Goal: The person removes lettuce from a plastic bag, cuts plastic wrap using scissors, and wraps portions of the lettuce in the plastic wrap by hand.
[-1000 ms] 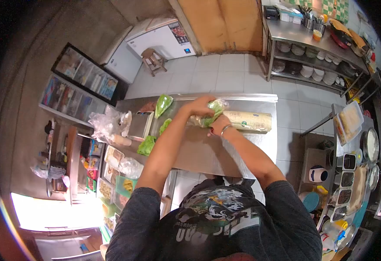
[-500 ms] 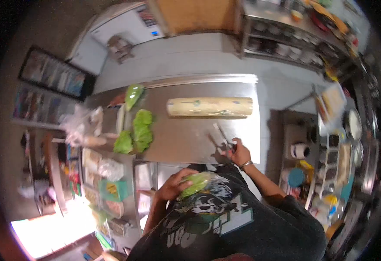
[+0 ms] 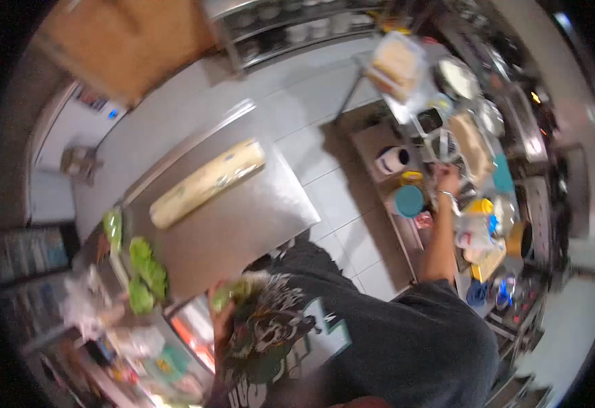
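My left hand (image 3: 221,316) is wrapped round a plastic-covered bundle of green leaves (image 3: 238,292), held against the front of my shirt. Off to the right, my right hand (image 3: 448,179) reaches over the small metal containers (image 3: 440,144) on the side counter; its fingers are blurred, and whether they hold anything is unclear. A long roll of plastic film (image 3: 209,182) lies on the steel table (image 3: 223,234). Loose green leaves (image 3: 149,268) rest at the table's left end, near a wrapped green bundle (image 3: 112,230).
Beside my right arm stand a teal-lidded tub (image 3: 408,200), a white jar with a dark top (image 3: 393,160) and yellow-capped bottles (image 3: 480,207). A clear box (image 3: 396,64) sits farther back. At left are crumpled plastic bags (image 3: 87,302) and a stool (image 3: 80,164).
The view has swung to the right. My right hand has left the film roll and the table for the side counter. My left hand has brought the leafy bundle down to my shirt.
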`<state>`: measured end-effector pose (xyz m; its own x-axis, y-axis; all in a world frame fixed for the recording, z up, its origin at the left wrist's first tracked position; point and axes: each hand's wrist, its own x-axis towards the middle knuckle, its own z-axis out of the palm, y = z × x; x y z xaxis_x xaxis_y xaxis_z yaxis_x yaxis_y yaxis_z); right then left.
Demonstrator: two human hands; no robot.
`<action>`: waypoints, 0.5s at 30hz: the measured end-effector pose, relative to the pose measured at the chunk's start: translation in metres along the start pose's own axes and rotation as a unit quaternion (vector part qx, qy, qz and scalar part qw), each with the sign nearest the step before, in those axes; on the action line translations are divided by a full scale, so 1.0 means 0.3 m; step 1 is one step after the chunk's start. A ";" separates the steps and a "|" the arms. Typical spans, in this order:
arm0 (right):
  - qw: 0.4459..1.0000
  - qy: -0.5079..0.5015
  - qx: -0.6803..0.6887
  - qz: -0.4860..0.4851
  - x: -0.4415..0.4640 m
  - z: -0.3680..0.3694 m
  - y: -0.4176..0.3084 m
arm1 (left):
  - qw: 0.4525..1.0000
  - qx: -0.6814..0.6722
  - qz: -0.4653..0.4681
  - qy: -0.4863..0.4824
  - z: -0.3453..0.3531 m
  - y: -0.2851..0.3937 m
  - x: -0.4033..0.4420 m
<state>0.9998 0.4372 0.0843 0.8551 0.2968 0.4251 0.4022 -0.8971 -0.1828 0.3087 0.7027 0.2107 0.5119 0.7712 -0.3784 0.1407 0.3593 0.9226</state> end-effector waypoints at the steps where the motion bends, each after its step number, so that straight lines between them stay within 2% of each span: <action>1: 0.991 -0.126 -0.040 0.024 0.054 0.003 0.092 | 0.996 -0.056 -0.049 0.051 0.021 -0.013 -0.007; 2: 0.976 -0.179 0.047 0.119 0.090 0.020 0.172 | 0.986 -0.087 -0.115 0.086 0.022 -0.021 0.015; 4: 0.928 -0.275 0.239 0.075 0.164 0.253 0.495 | 0.957 -0.239 -0.122 0.113 0.078 0.055 0.039; 5: 0.955 -0.257 0.144 0.022 0.167 0.133 0.390 | 0.948 -0.275 -0.125 0.101 0.069 0.036 0.075; 6: 0.946 -0.242 0.193 0.096 0.174 0.248 0.492 | 0.927 -0.353 -0.107 0.067 0.045 -0.020 0.106; 7: 0.967 -0.222 0.122 0.029 0.175 0.208 0.465 | 0.925 -0.357 -0.097 0.090 0.048 -0.020 0.107; 9: 0.955 -0.284 0.073 0.038 0.191 0.079 0.330 | 0.922 -0.364 -0.111 0.068 0.068 -0.008 0.130; 12: 0.953 -0.296 0.004 -0.069 0.217 -0.019 0.263 | 0.917 -0.377 -0.126 0.035 0.069 0.009 0.156; 13: 0.947 -0.305 0.009 -0.097 0.251 0.009 0.331 | 0.916 -0.380 -0.113 0.053 0.069 0.012 0.157; 15: 0.937 -0.330 0.008 -0.115 0.304 0.183 0.527 | 0.921 -0.370 -0.125 -0.005 0.067 0.003 0.153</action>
<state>1.1593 0.3405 0.0454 0.7588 0.6246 -0.1846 0.6017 -0.7807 -0.1687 0.3493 0.7278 0.1955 0.5503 0.6116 -0.5684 -0.3583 0.7879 0.5009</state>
